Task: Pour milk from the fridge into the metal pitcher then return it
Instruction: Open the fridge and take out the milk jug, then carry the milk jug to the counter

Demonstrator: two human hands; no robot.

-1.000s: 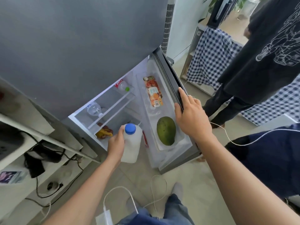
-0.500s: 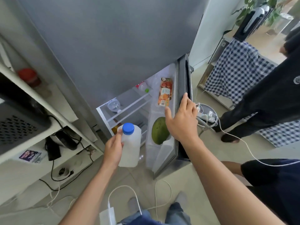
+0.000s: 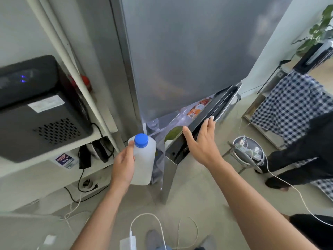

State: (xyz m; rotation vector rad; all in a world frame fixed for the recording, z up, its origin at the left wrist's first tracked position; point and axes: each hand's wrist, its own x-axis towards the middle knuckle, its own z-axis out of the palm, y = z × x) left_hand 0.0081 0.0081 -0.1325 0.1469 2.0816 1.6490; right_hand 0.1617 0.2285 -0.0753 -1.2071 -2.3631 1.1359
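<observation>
My left hand (image 3: 123,165) grips a white milk bottle (image 3: 145,163) with a blue cap (image 3: 141,140), held upright outside the grey fridge (image 3: 180,51). The lower fridge door (image 3: 203,127) stands only a narrow gap ajar. My right hand (image 3: 201,141) rests flat against the door's outer edge, fingers spread, holding nothing. Through the gap a green fruit (image 3: 173,132) and an orange carton (image 3: 197,109) show in the door shelf. No metal pitcher is in view.
A white shelf unit (image 3: 75,69) at left holds a black appliance (image 3: 36,105) and plugs. A person in black (image 3: 310,152) stands at right by a checked cloth (image 3: 292,103). A stool with a power strip (image 3: 246,148) and cables (image 3: 149,222) lie on the floor.
The fridge door has swung from wide open to nearly closed under my right hand. My left hand has drawn the milk bottle out and away from the fridge.
</observation>
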